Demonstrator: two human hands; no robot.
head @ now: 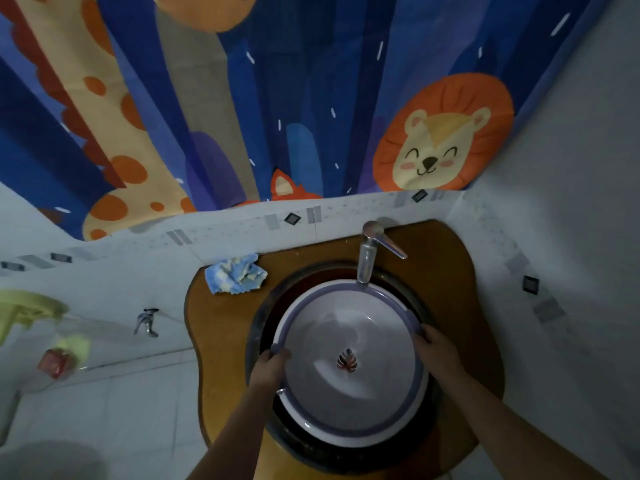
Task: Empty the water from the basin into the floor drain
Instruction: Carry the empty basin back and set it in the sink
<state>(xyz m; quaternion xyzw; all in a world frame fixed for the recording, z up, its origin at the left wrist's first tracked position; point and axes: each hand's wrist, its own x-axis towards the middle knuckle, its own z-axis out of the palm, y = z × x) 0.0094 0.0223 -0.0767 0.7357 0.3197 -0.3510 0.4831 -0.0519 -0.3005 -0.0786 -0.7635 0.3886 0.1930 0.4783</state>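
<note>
A round pale purple basin (pixel 332 403) with a darker purple rim and a leaf mark on its bottom sits inside the dark sink bowl (pixel 266 313) of a brown countertop. It holds clear water. My left hand (pixel 268 367) grips the basin's left rim, thumb over the edge. My right hand (pixel 434 346) grips the right rim. The floor drain is not in view.
A chrome tap (pixel 369 252) overhangs the basin's far rim. A crumpled blue and white cloth (pixel 235 273) lies on the brown counter (pixel 450 289) at the back left. A wall tap (pixel 147 320) and a yellow-green shelf (pixel 24 311) are on the left wall. Tiled floor (pixel 114 410) lies to the left.
</note>
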